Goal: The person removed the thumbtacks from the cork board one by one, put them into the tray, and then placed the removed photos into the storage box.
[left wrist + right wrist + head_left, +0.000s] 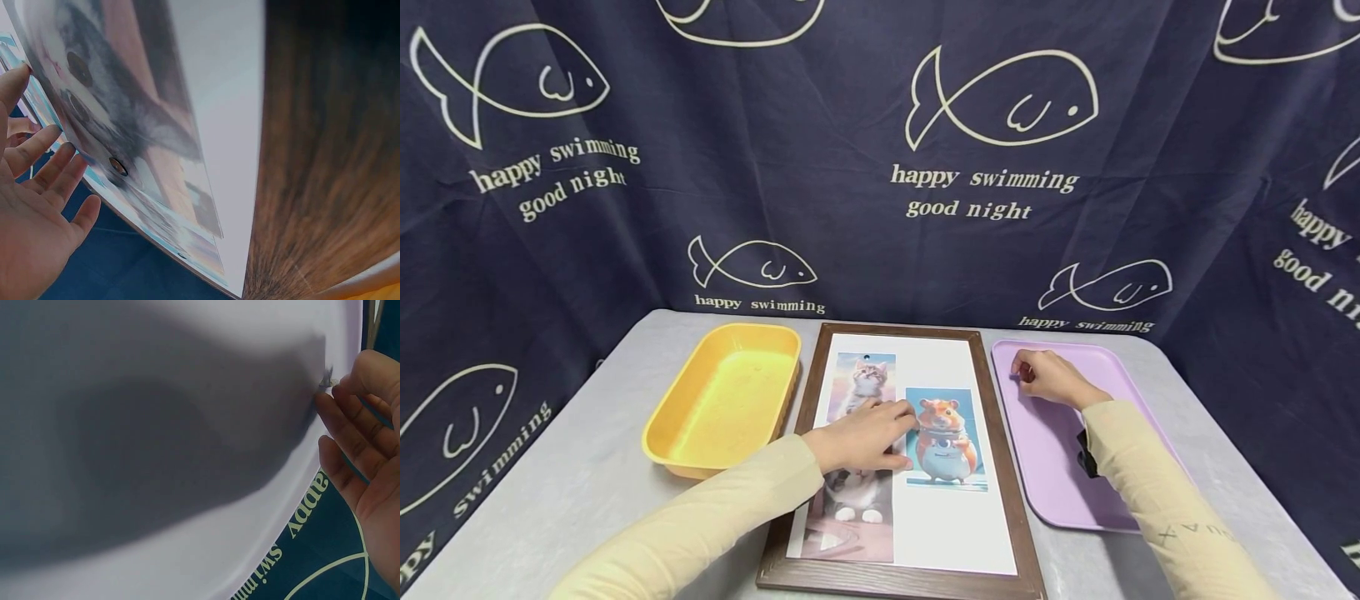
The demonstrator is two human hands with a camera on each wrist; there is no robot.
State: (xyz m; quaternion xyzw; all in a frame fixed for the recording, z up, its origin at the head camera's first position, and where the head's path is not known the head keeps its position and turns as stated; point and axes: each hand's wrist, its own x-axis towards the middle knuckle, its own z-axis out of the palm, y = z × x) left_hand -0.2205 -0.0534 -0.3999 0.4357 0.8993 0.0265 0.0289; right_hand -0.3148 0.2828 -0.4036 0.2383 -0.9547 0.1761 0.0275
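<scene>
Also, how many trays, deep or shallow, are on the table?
2: the deep yellow tray, left of the brown frame, and the shallow purple tray, right of it, partly hidden by the right hand and sleeve.

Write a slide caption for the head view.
Left hand over a framed board of animal pictures, right hand pinching a small object over a purple tray.

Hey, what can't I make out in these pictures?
Small item, right wrist view: too small to name, partly covered by the fingertips of the right grip.
Cat art, head view: middle covered by the left grip.
Black thing, head view: partly behind the right sleeve.
Tray, head view: near right corner behind that sleeve.
Yellow bin, left wrist view: cut off at the lower right.
</scene>
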